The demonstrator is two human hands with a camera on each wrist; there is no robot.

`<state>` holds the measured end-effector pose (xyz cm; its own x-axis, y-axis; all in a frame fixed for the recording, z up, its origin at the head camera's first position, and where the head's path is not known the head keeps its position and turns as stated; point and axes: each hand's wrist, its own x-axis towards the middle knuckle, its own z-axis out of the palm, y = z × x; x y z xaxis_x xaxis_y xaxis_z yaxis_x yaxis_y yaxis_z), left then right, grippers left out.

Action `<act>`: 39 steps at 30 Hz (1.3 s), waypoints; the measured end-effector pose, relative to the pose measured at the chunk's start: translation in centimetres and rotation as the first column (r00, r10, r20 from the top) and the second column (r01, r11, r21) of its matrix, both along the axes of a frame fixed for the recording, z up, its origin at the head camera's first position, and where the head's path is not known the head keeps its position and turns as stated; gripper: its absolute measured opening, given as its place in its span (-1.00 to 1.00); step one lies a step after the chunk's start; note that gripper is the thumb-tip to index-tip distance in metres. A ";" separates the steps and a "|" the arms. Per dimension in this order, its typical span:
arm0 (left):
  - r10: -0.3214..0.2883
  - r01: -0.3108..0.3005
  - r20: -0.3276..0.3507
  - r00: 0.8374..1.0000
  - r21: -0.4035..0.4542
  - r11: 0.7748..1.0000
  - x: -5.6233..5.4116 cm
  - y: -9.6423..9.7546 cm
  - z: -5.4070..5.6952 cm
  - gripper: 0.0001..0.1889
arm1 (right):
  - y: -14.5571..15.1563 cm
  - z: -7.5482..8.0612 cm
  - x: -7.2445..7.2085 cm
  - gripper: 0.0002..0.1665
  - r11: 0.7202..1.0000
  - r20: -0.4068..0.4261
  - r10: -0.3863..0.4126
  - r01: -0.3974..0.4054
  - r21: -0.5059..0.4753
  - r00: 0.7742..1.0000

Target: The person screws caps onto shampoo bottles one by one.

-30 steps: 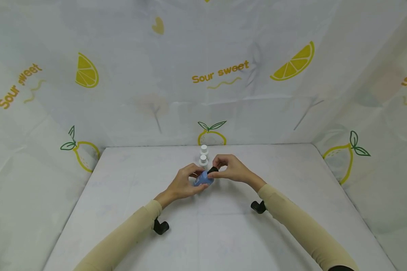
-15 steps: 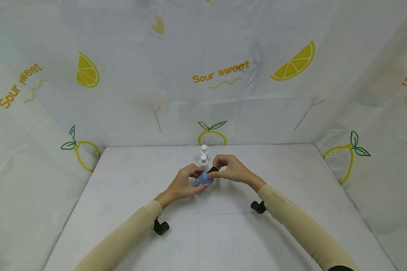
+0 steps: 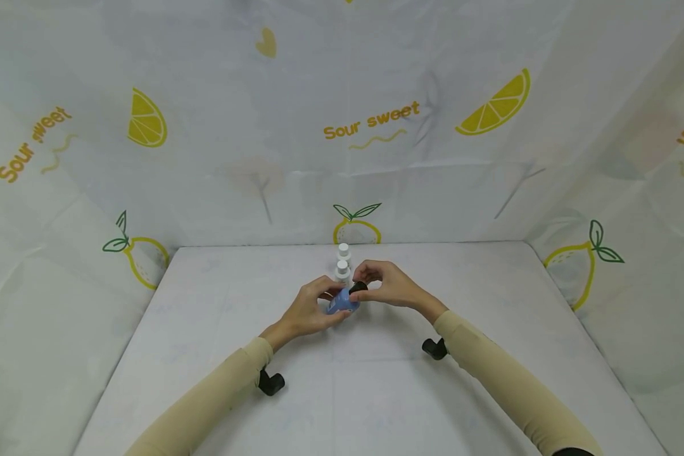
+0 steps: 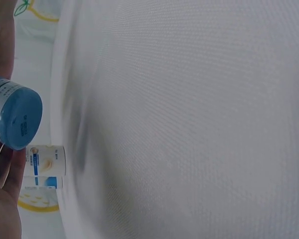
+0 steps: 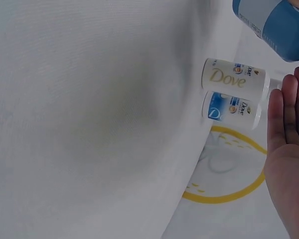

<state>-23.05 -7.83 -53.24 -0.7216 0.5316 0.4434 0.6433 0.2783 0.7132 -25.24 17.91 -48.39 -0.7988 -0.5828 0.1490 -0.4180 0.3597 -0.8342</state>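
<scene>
My left hand (image 3: pixel 308 310) grips a small blue bottle (image 3: pixel 344 301) around its body, tilted and raised off the table. At its upper right end is a black cap (image 3: pixel 358 287), which my right hand (image 3: pixel 393 284) pinches between thumb and fingers. The left wrist view shows the round blue base of the bottle (image 4: pixel 24 119). Just behind the hands stand two white bottles with white caps, a nearer bottle (image 3: pixel 342 274) and a farther bottle (image 3: pixel 344 249). In the right wrist view, the nearer white bottle (image 5: pixel 234 79) reads "Dove".
A pale cloth covers the table (image 3: pixel 376 399), whose far edge meets a hanging curtain (image 3: pixel 234 209) printed with lemons. Black curved fittings, a left one (image 3: pixel 271 383) and a right one (image 3: pixel 434 348), stick out beneath the forearms.
The fingers of my right hand have shifted slightly to the left around the black cap. My left hand and the blue bottle stay almost in place.
</scene>
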 end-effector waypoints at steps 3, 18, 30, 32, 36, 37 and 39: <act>-0.004 0.004 -0.006 1.000 0.005 1.000 0.0 0.0 -0.1 -0.50 | 0.2 -0.1 -0.2 -0.64 0.997 0.015 0.057 -0.056 -0.050 0.998; 0.005 -0.005 0.002 1.000 0.017 1.000 0.0 -0.1 -0.2 -0.51 | 1.3 -0.1 -0.7 -0.55 0.937 0.185 0.283 -0.230 -0.261 0.941; 0.014 -0.015 0.008 1.000 0.014 1.000 0.0 -0.3 0.1 -0.51 | 1.2 -0.4 -0.8 -0.55 0.943 0.128 0.258 -0.221 -0.248 0.958; 0.015 -0.015 0.004 1.000 0.011 1.000 -0.1 -0.3 0.1 -0.51 | 1.2 -0.3 -0.8 -0.56 0.948 0.124 0.243 -0.209 -0.238 0.962; 0.017 -0.017 -0.001 1.000 0.010 1.000 -0.1 -0.2 0.1 -0.51 | 1.1 -0.3 -0.7 -0.57 0.962 0.103 0.206 -0.182 -0.204 0.973; 0.019 -0.019 0.001 1.000 0.010 1.000 -0.1 -0.2 0.1 -0.51 | 1.1 -0.3 -0.7 -0.58 0.965 0.094 0.197 -0.176 -0.197 0.976; 0.023 -0.023 0.004 1.000 0.009 1.000 -0.1 -0.2 0.1 -0.52 | 1.1 -0.3 -0.7 -0.59 0.970 0.079 0.180 -0.163 -0.182 0.981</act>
<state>-23.15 -8.04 -53.13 -0.7351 0.5111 0.4453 0.6342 0.2864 0.7182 -25.92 18.97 -48.72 -0.7045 -0.6841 0.1890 -0.3778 0.1359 -0.9159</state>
